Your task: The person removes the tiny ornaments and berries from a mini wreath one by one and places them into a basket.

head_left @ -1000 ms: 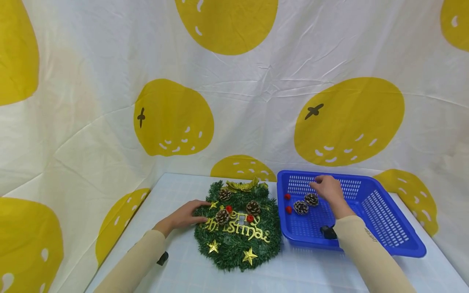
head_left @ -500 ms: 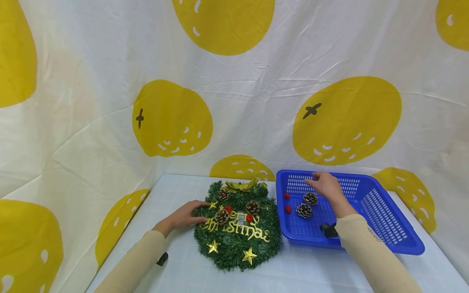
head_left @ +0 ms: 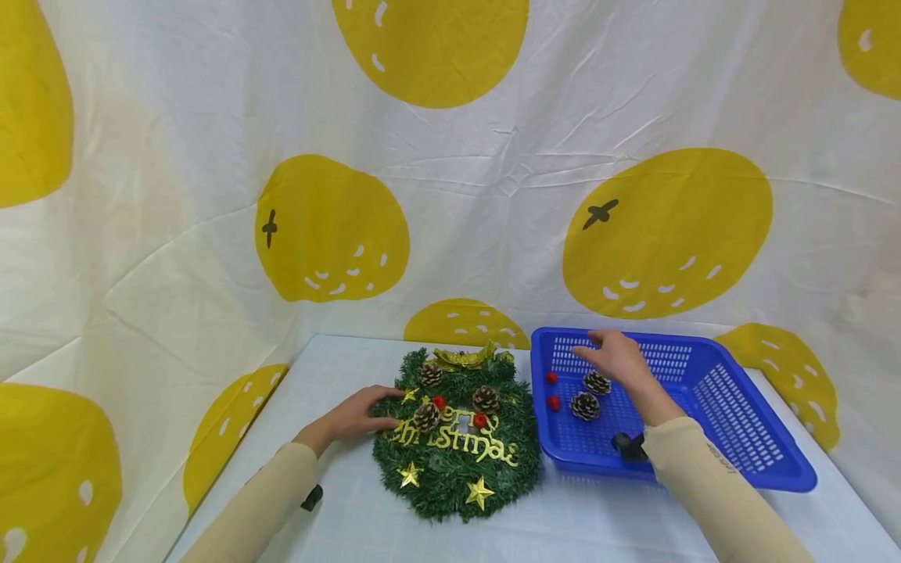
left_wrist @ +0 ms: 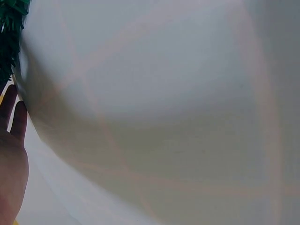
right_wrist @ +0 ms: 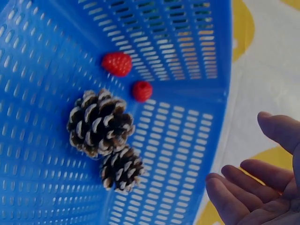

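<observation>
A green tinsel wreath (head_left: 457, 477) lies on the table, with a gold "Merry Christmas" sign (head_left: 461, 443), gold stars, pine cones and red berries on it. My left hand (head_left: 357, 412) rests its fingers on the wreath's left edge. Over the blue basket (head_left: 598, 463) hovers my right hand (head_left: 619, 361), its fingers apart and holding nothing. Below it in the basket are two pine cones, a larger one (right_wrist: 99, 123) and a smaller one (right_wrist: 122, 168). Two red berries, one strawberry-shaped (right_wrist: 117, 63) and one rounder (right_wrist: 142, 91), sit by the basket's left wall.
The basket stands right of the wreath, close against it. A white cloth with yellow fruit prints (head_left: 464, 234) hangs behind the table (head_left: 352, 516). A gold bow (head_left: 464, 358) tops the wreath.
My right hand has shifted slightly left over the basket, its fingers spreading. One pine cone in the basket has moved a little to the right. My left hand has stayed put.
</observation>
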A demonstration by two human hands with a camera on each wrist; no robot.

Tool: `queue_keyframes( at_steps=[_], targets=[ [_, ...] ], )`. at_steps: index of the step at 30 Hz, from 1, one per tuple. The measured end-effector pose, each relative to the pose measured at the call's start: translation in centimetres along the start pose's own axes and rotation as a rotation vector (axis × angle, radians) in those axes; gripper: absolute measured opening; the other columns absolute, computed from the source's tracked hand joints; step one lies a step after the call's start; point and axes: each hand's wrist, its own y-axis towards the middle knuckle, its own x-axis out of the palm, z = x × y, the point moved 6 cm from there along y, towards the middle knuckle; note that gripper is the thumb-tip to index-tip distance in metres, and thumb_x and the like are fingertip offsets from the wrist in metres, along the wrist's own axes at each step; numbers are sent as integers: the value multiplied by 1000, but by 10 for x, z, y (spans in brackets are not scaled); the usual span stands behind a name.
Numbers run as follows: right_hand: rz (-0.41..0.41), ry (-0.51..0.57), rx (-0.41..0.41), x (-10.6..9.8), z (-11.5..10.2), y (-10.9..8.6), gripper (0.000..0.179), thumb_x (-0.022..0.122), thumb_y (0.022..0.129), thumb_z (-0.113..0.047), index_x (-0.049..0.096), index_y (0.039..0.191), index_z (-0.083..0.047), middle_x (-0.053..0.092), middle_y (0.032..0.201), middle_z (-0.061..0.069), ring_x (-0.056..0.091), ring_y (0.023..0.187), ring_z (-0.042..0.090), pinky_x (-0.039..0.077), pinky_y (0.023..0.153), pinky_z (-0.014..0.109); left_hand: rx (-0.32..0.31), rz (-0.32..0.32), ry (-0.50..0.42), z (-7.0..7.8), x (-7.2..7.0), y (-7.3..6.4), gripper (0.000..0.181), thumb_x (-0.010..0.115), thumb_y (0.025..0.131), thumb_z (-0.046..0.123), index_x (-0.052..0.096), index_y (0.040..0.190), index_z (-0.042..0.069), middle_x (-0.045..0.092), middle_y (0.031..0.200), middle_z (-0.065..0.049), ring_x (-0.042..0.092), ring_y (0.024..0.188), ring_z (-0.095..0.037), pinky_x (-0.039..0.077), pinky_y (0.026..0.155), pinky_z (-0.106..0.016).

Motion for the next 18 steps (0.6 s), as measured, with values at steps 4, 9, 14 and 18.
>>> queue_keyframes(
  at_steps=[4, 9, 14, 18],
  targets=[
    [-5, -3, -23, 0, -10, -3, 69, 59, 97, -40, 43, 141, 10, 52, 133, 32, 50, 119, 49, 44, 95, 60, 0, -1, -5, 0, 0, 0, 59, 65, 94, 41, 51, 142, 10, 50, 142, -15, 43, 132, -38, 35, 107, -57],
    [7, 18, -70, 0, -25, -8, 68, 59, 97, -40, 44, 142, 9, 53, 133, 31, 50, 119, 48, 44, 96, 59, -6, -1, -24, -1, 0, 1, 60, 66, 93, 42, 51, 142, 10, 50, 142, -14, 43, 133, -37, 35, 108, -57],
    [33, 64, -98, 4, -39, -16, 67, 60, 96, -40, 44, 143, 6, 52, 136, 29, 50, 122, 46, 43, 97, 59, -4, -1, -12, -3, 2, 0, 60, 65, 93, 42, 51, 142, 10, 50, 142, -14, 43, 132, -37, 35, 107, -57],
    [59, 77, -119, 8, -49, -22, 66, 61, 96, -39, 45, 143, 4, 52, 136, 27, 51, 121, 45, 44, 96, 58, -14, -1, -14, -4, 2, 0, 61, 65, 93, 44, 51, 142, 12, 50, 142, -12, 43, 133, -36, 35, 107, -56]
  ],
)
